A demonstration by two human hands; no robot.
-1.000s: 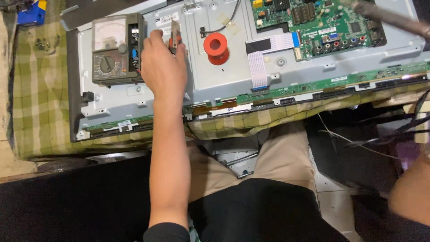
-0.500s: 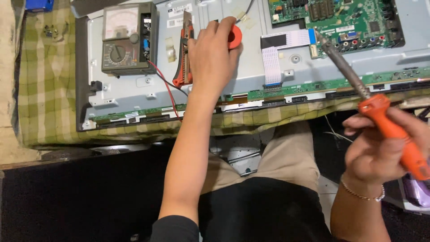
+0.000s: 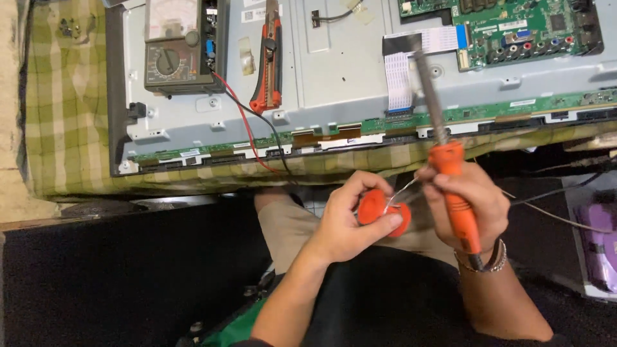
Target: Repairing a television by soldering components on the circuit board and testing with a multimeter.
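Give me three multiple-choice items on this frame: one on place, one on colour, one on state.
1. Where does the analog multimeter lie?
A. On the panel's upper left
B. On the person's lap
C. On the bare floor

2. What colour is the soldering iron handle?
A. Blue
B. Orange
C. Black

3. What does the left hand hold?
A. Nothing
B. The utility knife
C. A red solder spool

Answers:
1 A, it sits on the grey metal back panel near its left edge.
2 B, the grip in the right hand is orange.
3 C, the fingers wrap the spool; the utility knife lies on the panel.
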